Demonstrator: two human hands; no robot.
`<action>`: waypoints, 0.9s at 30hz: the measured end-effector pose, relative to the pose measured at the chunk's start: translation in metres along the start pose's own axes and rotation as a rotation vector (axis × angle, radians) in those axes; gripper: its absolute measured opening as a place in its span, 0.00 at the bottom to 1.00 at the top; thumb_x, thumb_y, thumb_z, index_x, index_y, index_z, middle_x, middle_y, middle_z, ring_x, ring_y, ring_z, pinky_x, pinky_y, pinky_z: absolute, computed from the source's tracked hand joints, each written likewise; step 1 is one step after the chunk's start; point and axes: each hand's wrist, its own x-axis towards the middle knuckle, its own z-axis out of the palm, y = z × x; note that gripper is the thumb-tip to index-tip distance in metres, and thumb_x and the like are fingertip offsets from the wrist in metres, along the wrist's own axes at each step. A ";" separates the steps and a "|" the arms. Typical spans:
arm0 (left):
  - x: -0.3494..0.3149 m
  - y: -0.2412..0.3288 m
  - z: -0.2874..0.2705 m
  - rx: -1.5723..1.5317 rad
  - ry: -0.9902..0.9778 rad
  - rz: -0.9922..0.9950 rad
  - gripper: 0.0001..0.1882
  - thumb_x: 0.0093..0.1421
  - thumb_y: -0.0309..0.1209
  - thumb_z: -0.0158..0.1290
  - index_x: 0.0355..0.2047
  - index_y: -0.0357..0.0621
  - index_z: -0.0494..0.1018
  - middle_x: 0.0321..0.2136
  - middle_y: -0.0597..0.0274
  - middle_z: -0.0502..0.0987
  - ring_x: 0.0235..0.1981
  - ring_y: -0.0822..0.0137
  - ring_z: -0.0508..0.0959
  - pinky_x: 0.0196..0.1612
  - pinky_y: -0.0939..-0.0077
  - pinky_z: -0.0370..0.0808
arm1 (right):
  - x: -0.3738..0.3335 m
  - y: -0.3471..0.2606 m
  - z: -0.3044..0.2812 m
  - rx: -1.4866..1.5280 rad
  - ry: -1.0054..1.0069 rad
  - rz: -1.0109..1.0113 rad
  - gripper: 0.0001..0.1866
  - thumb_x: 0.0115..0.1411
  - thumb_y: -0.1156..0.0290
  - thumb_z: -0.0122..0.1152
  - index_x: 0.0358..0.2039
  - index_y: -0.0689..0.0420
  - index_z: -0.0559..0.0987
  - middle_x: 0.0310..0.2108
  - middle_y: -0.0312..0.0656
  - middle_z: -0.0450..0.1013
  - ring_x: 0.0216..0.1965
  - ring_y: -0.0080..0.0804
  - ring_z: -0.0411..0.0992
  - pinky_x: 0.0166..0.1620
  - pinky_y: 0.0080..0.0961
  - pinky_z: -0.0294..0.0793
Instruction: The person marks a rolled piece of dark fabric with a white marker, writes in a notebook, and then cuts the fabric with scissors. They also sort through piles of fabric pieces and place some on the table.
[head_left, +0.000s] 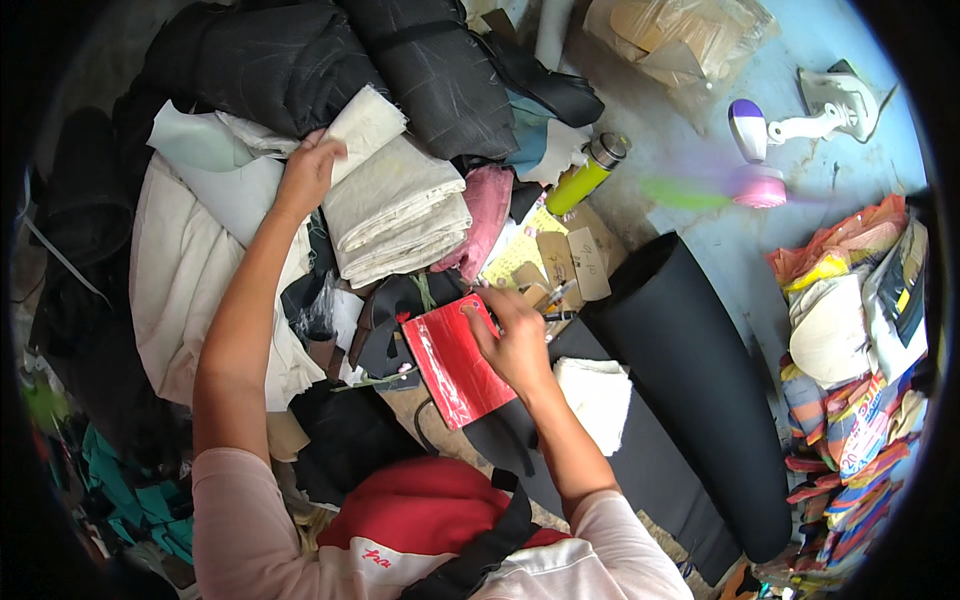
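A person's left hand [312,165] grasps the folded edge of a cream cloth flap [365,130], lying above a thick stack of cream fabric [400,205] whose soft, rounded folds are layered one on another. The right hand [515,335] grasps the upper right edge of a flat, glossy red rectangle [455,365], thumb on its face; its smooth surface catches the light in front of the person's chest. Just right of that forearm lies a small white cloth [592,400] with a rough weave. Farther right, a broad, matte black roll [690,390] forms a smooth, hollow tube. Beyond the cream stack sit bulky black bundles [265,65] of creased fabric. Beside the stack are a crumpled pink cloth [485,215], torn brown cardboard [575,260] and a cylindrical yellow-green bottle [580,185] with a dark cap, lying tilted.
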 end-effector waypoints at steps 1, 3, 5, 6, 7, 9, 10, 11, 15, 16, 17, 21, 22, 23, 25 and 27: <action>0.000 -0.002 -0.001 0.067 -0.042 0.027 0.12 0.57 0.20 0.45 0.39 0.42 0.73 0.50 0.39 0.69 0.53 0.45 0.68 0.54 0.67 0.66 | 0.019 0.002 0.012 0.009 0.010 -0.067 0.13 0.50 0.74 0.64 0.36 0.64 0.77 0.33 0.53 0.75 0.35 0.49 0.74 0.38 0.35 0.74; 0.001 -0.003 -0.004 0.087 -0.126 0.015 0.12 0.56 0.22 0.47 0.39 0.44 0.75 0.51 0.39 0.67 0.53 0.45 0.68 0.56 0.68 0.65 | 0.053 0.008 0.037 0.103 -0.010 -0.084 0.11 0.50 0.75 0.62 0.34 0.64 0.78 0.34 0.53 0.75 0.34 0.50 0.74 0.38 0.35 0.74; 0.002 0.003 -0.006 -0.006 -0.220 -0.075 0.12 0.56 0.27 0.51 0.40 0.46 0.77 0.53 0.39 0.66 0.53 0.45 0.68 0.57 0.68 0.64 | 0.080 0.016 0.060 0.041 -0.033 -0.098 0.12 0.51 0.75 0.60 0.38 0.65 0.76 0.33 0.52 0.75 0.31 0.48 0.75 0.36 0.34 0.74; -0.001 0.010 -0.006 0.070 -0.210 -0.070 0.14 0.54 0.32 0.54 0.41 0.47 0.77 0.53 0.40 0.66 0.53 0.46 0.68 0.57 0.69 0.64 | 0.089 0.020 0.071 0.008 -0.030 -0.122 0.13 0.52 0.76 0.59 0.39 0.65 0.76 0.32 0.52 0.75 0.29 0.47 0.75 0.35 0.34 0.75; -0.006 0.020 -0.006 0.149 -0.217 -0.078 0.17 0.52 0.36 0.56 0.43 0.48 0.76 0.54 0.40 0.66 0.53 0.46 0.68 0.58 0.69 0.63 | 0.096 0.024 0.080 0.175 -0.034 0.102 0.16 0.52 0.76 0.58 0.42 0.66 0.74 0.31 0.51 0.75 0.28 0.44 0.75 0.33 0.33 0.75; -0.018 0.045 -0.003 0.354 -0.251 -0.061 0.24 0.48 0.43 0.60 0.45 0.48 0.76 0.55 0.41 0.64 0.53 0.47 0.68 0.58 0.68 0.63 | 0.109 0.028 0.094 0.492 -0.023 0.565 0.20 0.53 0.77 0.56 0.48 0.66 0.70 0.30 0.48 0.74 0.25 0.39 0.74 0.30 0.30 0.74; -0.025 0.059 0.001 0.482 -0.277 -0.038 0.27 0.46 0.45 0.62 0.46 0.47 0.75 0.55 0.41 0.63 0.54 0.47 0.68 0.57 0.67 0.64 | 0.119 0.030 0.096 0.612 -0.042 0.625 0.27 0.54 0.77 0.55 0.54 0.65 0.61 0.29 0.45 0.73 0.23 0.32 0.72 0.24 0.26 0.71; -0.030 0.070 0.005 0.639 -0.261 0.018 0.31 0.44 0.47 0.63 0.47 0.47 0.75 0.56 0.41 0.62 0.54 0.47 0.68 0.57 0.66 0.64 | 0.127 0.030 0.097 0.776 -0.059 0.616 0.27 0.54 0.77 0.55 0.54 0.64 0.61 0.30 0.45 0.73 0.23 0.31 0.72 0.23 0.25 0.70; -0.032 0.080 0.020 0.497 -0.256 -0.114 0.30 0.46 0.48 0.62 0.47 0.46 0.75 0.56 0.40 0.63 0.53 0.48 0.69 0.56 0.65 0.65 | 0.155 0.027 0.087 1.242 -0.170 0.748 0.27 0.55 0.78 0.52 0.55 0.59 0.58 0.36 0.44 0.72 0.30 0.32 0.74 0.23 0.23 0.67; -0.019 0.068 0.015 0.390 -0.275 -0.176 0.29 0.46 0.48 0.62 0.47 0.46 0.75 0.56 0.40 0.63 0.52 0.48 0.70 0.56 0.64 0.66 | 0.160 0.026 0.085 1.302 -0.199 0.709 0.27 0.55 0.78 0.52 0.55 0.58 0.58 0.37 0.44 0.72 0.32 0.32 0.74 0.24 0.23 0.67; -0.006 0.055 0.011 0.290 -0.305 -0.257 0.29 0.46 0.47 0.62 0.47 0.46 0.75 0.56 0.40 0.63 0.52 0.48 0.70 0.55 0.64 0.66 | 0.161 0.026 0.085 1.402 -0.238 0.611 0.26 0.55 0.79 0.52 0.55 0.58 0.58 0.39 0.44 0.72 0.35 0.31 0.74 0.26 0.23 0.68; 0.033 0.016 -0.012 0.111 -0.287 -0.182 0.18 0.52 0.39 0.60 0.39 0.40 0.78 0.41 0.41 0.75 0.45 0.53 0.75 0.47 0.68 0.70 | 0.138 0.032 0.092 0.750 -0.230 0.053 0.27 0.51 0.75 0.61 0.53 0.61 0.65 0.46 0.46 0.70 0.47 0.38 0.71 0.45 0.28 0.73; 0.040 0.012 -0.013 0.072 -0.291 -0.195 0.19 0.51 0.40 0.59 0.38 0.39 0.78 0.38 0.42 0.76 0.41 0.54 0.77 0.44 0.68 0.71 | 0.125 0.039 0.088 0.389 -0.264 -0.007 0.26 0.47 0.74 0.65 0.49 0.63 0.71 0.51 0.50 0.69 0.53 0.44 0.67 0.53 0.30 0.68; 0.046 0.009 -0.015 0.037 -0.304 -0.220 0.20 0.51 0.42 0.59 0.37 0.38 0.78 0.35 0.43 0.77 0.37 0.55 0.78 0.42 0.68 0.72 | 0.113 0.043 0.092 0.106 -0.233 -0.142 0.26 0.45 0.73 0.66 0.47 0.64 0.73 0.53 0.52 0.67 0.57 0.48 0.63 0.56 0.35 0.66; 0.049 0.009 -0.015 -0.012 -0.316 -0.265 0.21 0.51 0.43 0.59 0.36 0.37 0.78 0.30 0.45 0.78 0.32 0.57 0.79 0.38 0.68 0.72 | 0.090 0.046 0.101 -0.044 -0.231 -0.214 0.26 0.43 0.71 0.68 0.46 0.62 0.74 0.54 0.51 0.66 0.59 0.51 0.60 0.57 0.39 0.64; 0.050 0.011 -0.013 -0.051 -0.302 -0.295 0.20 0.52 0.43 0.58 0.35 0.36 0.78 0.25 0.47 0.79 0.29 0.59 0.79 0.36 0.68 0.72 | 0.078 0.050 0.106 -0.053 -0.173 -0.297 0.26 0.42 0.69 0.70 0.44 0.62 0.75 0.53 0.50 0.67 0.58 0.52 0.60 0.58 0.40 0.63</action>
